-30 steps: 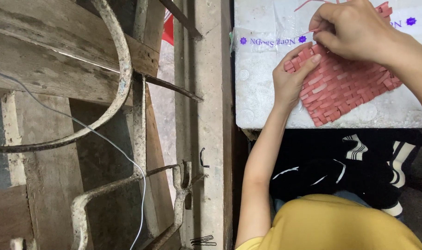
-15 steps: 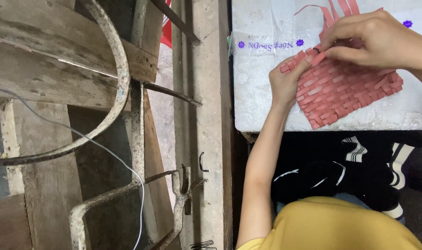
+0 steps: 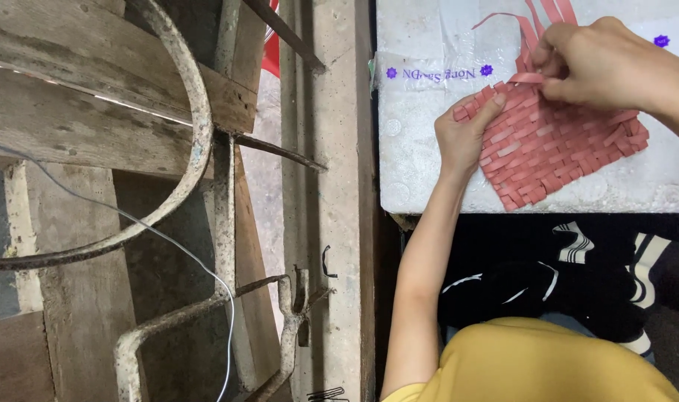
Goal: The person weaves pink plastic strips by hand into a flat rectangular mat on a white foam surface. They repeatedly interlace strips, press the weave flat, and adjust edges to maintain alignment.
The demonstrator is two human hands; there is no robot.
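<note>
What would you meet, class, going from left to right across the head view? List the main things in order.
Weathered wooden planks → curved rusty metal bar → grey concrete post → left hand on the edge of the pink woven mat → right hand pinching a pink strip.

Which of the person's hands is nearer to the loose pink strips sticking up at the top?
Right. The right hand pinches a strip right beside the loose pink strips; the left hand holds the woven mat's far-left edge.

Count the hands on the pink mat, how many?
2. The left hand presses the pink woven mat's left corner; the right hand pinches a strip at its top edge. None seem hidden.
</note>
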